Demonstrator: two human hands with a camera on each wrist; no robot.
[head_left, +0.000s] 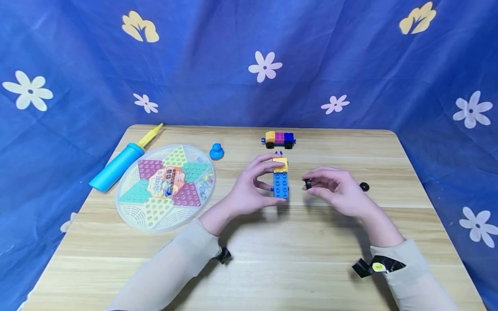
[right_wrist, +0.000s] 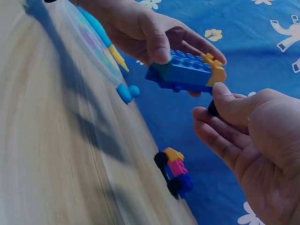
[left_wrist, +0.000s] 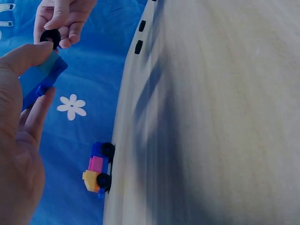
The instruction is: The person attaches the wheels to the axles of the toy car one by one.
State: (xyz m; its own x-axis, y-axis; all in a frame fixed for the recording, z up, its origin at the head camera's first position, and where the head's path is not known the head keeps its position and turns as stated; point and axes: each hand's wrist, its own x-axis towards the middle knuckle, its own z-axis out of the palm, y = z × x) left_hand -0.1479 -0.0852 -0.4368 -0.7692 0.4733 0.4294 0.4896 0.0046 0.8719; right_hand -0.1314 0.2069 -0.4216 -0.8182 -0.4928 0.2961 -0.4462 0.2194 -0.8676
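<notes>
My left hand point(head_left: 249, 190) grips a toy brick car point(head_left: 281, 185) by its ends, above the table. A long blue studded brick and a yellow brick sit on its dark blue base, as the right wrist view shows on the car point(right_wrist: 190, 72). To the right of it, my right hand point(head_left: 344, 192) pinches a small black wheel point(head_left: 308, 184) between thumb and fingers. A narrow gap parts wheel and car in the head view. Fingers partly cover the wheel point(right_wrist: 213, 108) in the right wrist view.
A loose black wheel point(head_left: 364, 186) lies right of my right hand. Behind the hands stands a finished-looking yellow, pink and blue brick car point(head_left: 279, 139). A round game board point(head_left: 128, 205), a blue pump point(head_left: 116, 168) and a small blue knobbed piece point(head_left: 216, 151) lie left.
</notes>
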